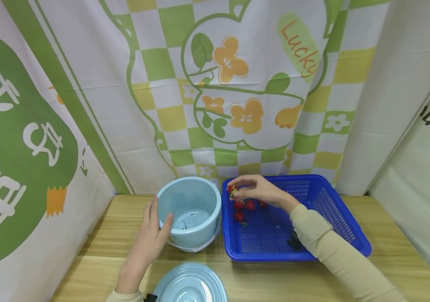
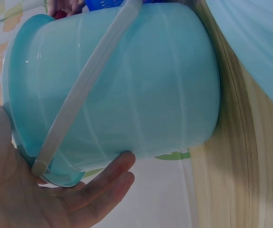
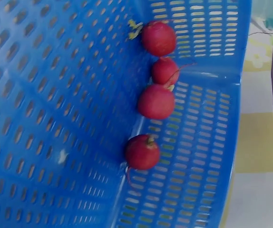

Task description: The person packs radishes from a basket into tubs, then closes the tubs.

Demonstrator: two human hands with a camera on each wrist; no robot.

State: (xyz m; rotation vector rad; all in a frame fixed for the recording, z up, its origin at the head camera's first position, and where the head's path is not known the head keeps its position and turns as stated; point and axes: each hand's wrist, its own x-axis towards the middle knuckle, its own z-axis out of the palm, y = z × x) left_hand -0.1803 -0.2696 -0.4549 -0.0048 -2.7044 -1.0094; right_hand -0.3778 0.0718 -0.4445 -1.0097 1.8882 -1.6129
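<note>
My left hand (image 1: 148,235) grips the rim of a light blue bucket (image 1: 194,238), thumb over the inside and fingers along the outer wall. The left wrist view shows the bucket's grey handle (image 2: 86,78) hanging against its side. Above the left end of a blue plastic basket (image 1: 264,239), my right hand (image 1: 262,191) pinches a red radish (image 1: 232,191) with green stem ends between thumb and fingers. Several more radishes (image 3: 156,101) lie inside, along the basket's wall. In the right wrist view the held radish is hidden.
A round light blue lid (image 1: 192,283) lies on the wooden table (image 1: 101,251) in front of the bucket. Small dark bits (image 1: 184,224) show on the bucket's floor. Printed curtains (image 1: 218,159) hang right behind the bucket and basket, and on both sides.
</note>
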